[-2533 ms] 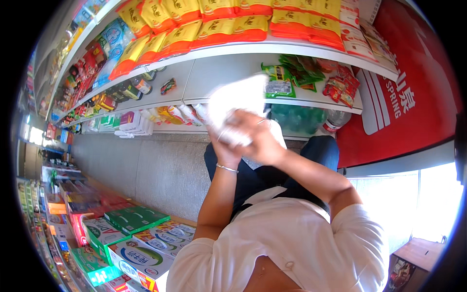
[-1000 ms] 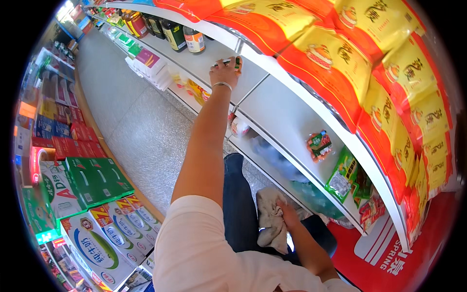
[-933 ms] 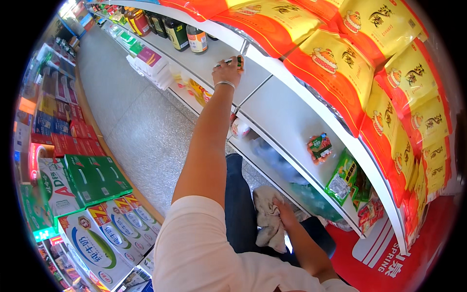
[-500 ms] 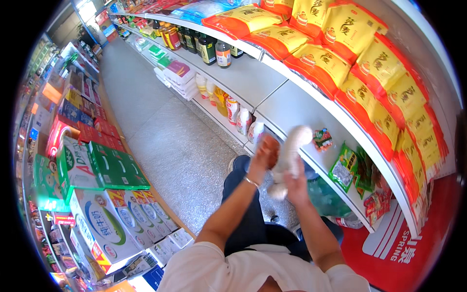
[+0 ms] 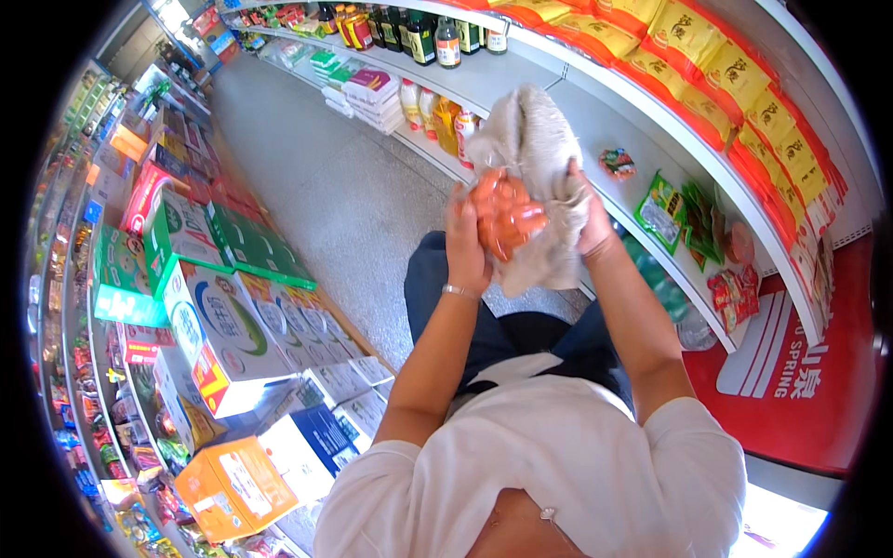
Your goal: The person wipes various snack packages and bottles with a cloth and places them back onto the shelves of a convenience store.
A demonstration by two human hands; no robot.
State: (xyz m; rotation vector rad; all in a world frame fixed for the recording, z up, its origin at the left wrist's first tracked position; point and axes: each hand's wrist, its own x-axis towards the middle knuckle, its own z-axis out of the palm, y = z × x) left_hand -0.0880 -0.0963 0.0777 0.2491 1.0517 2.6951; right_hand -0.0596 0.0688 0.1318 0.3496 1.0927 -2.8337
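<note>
The hands (image 5: pixel 467 247) (image 5: pixel 593 219) hold an orange packet (image 5: pixel 505 214) and pale cloth (image 5: pixel 539 130)

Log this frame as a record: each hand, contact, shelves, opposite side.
left hand: grips orange packet
right hand: grips pale cloth
contact: packet appears against cloth
upper shelf: yellow-and-red bags
shelf below: dark bottles, small packet, green packet
opposite side, at left: stacked cartons
</note>
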